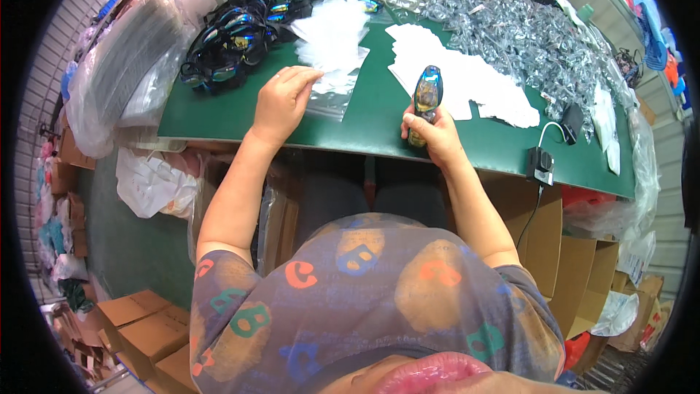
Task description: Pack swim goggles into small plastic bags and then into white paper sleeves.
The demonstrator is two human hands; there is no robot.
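Note:
My right hand is wrapped round a pair of swim goggles, holding it upright above the table's near edge. Its lenses shine blue and gold. To the left, my left hand has thumb and fingers pinched together at the edge of a clear plastic bag. That bag lies on the table beneath a fanned pile of whitish plastic bags. Beyond my left hand a heap of black swim goggles with mirrored lenses covers the table's left part. White paper cards are spread beyond my right hand.
The green table carries a wide mound of small clear plastic pieces at the back right. A black plug adapter with a white cable sits at the near right edge. Cardboard boxes stand on the floor at both sides.

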